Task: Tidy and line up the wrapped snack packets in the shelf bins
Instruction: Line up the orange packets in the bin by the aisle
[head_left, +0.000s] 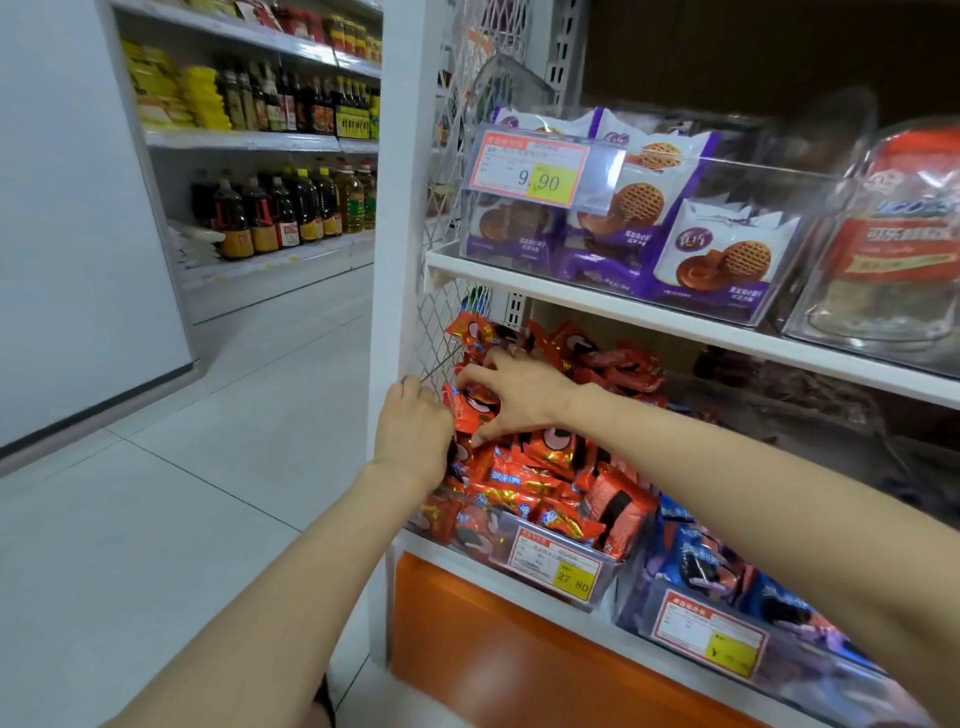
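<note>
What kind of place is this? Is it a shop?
Most likely a grocery shop. Price tags hang on clear bins of red snack packets and waffle biscuits, and shelves across the aisle hold rows of bottles.

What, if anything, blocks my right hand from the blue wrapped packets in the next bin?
Probably nothing: the blue wrapped packets lie uncovered, though the right hand is pinching a red wrapped packet.
</note>
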